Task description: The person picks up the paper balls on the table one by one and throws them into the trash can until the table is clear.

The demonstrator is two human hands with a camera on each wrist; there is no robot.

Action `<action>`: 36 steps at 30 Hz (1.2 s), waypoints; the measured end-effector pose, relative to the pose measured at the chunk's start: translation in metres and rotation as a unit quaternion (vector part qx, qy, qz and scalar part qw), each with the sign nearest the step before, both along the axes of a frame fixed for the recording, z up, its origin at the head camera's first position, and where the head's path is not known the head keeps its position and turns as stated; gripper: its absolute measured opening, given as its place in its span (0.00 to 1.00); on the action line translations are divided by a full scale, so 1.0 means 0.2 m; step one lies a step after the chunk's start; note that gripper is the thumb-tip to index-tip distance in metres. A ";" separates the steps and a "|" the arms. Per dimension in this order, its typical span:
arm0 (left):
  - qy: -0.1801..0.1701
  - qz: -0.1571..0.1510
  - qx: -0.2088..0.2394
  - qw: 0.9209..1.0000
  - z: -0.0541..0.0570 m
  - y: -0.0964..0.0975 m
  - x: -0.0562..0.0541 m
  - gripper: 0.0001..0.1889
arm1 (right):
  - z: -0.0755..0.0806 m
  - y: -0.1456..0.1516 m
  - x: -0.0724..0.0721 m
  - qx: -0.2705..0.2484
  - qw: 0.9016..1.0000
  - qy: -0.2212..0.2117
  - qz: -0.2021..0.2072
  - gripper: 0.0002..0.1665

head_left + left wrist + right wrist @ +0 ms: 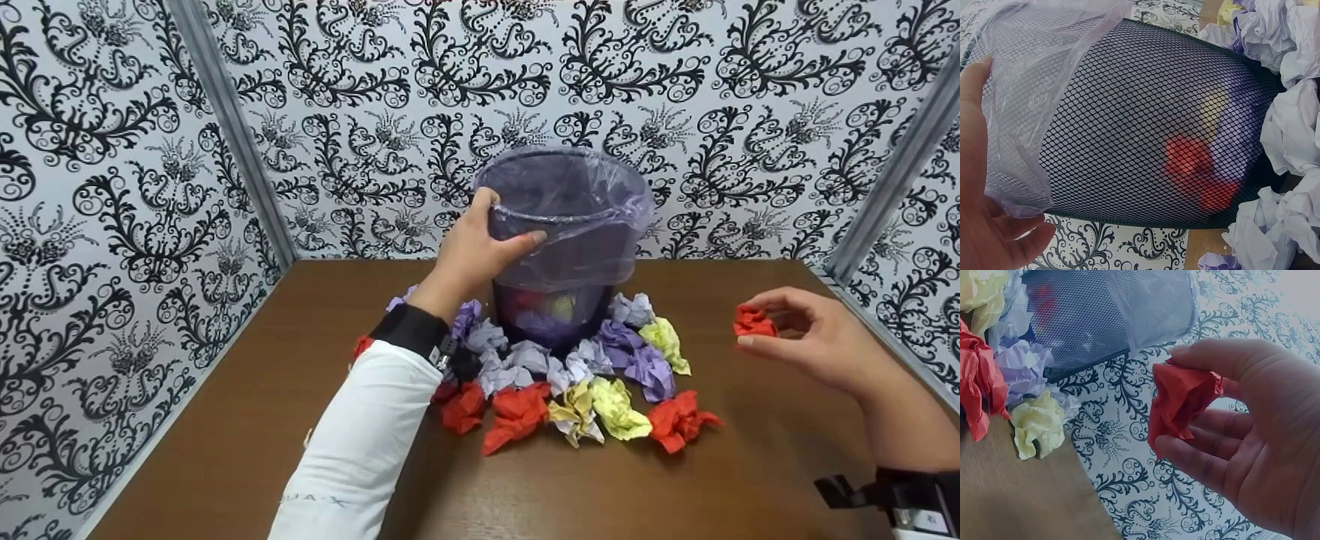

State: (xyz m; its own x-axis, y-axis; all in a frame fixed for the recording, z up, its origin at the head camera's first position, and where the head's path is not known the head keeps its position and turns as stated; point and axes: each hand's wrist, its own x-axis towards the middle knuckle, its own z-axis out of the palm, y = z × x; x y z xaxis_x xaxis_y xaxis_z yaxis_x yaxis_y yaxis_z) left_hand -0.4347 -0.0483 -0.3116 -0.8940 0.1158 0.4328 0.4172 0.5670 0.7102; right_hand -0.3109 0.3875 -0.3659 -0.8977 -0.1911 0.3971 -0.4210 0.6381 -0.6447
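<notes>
A dark mesh wastebasket lined with a clear plastic bag stands upright at the back of the table. My left hand grips its near-left rim, thumb on the outside over the bag. In the right wrist view, a red crumpled paper ball is pinched between the thumb and fingers of my right hand. That hand is raised to the right of the wastebasket, apart from it. Through the mesh in the left wrist view, red paper and yellow paper show near the bottom.
Crumpled paper balls ring the basket's base: purple, white, yellow and red ones. The brown table is bounded behind and at the sides by patterned walls.
</notes>
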 end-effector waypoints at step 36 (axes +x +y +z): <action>-0.004 0.006 -0.005 1.000 0.00 0.00 0.00 0.42 | 0.14 -0.41 0.20 -0.047 0.964 0.233 0.121 0.37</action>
State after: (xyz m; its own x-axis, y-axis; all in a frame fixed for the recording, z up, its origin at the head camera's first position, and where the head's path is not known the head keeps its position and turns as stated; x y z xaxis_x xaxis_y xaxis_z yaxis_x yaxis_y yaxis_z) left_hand -0.4351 -0.0478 -0.3123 -0.8985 0.1086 0.4254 0.4049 0.5793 0.7074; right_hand -0.2706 0.3059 -0.3386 -0.5512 -0.3170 0.7718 -0.8082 0.4325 -0.3996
